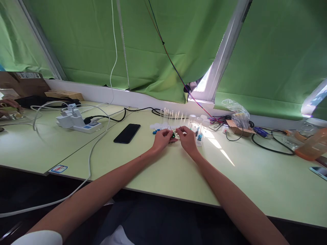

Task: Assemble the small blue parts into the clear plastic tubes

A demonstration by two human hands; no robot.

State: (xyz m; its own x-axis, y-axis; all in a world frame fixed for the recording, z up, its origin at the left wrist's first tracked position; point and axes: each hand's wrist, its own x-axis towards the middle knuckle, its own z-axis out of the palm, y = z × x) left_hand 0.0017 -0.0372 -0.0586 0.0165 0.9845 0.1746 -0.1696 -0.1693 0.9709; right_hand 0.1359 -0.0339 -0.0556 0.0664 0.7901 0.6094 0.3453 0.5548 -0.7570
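Observation:
Over the middle of the table [122, 163] my two hands are close together. My left hand [162, 139] is closed, pinching a small dark piece with a green spot [173, 135]. Thin dark wire-like strands stick up from around it. The fingers of my right hand [187, 137] are pinched just to its right; what lies between them is too small to make out. Small blue pieces [156, 131] lie beyond my left hand. Clear containers with white caps [199, 139], some holding blue pieces, stand beside my right hand. Behind both hands rise several thin clear tubes [176, 117].
A black phone [127, 133] lies left of my hands, with a white power strip [88, 127] farther left. Cables cross the table. At right are a small cardboard box [238, 128] and an orange bottle [313, 144]. Another person's hand [10, 106] shows at far left.

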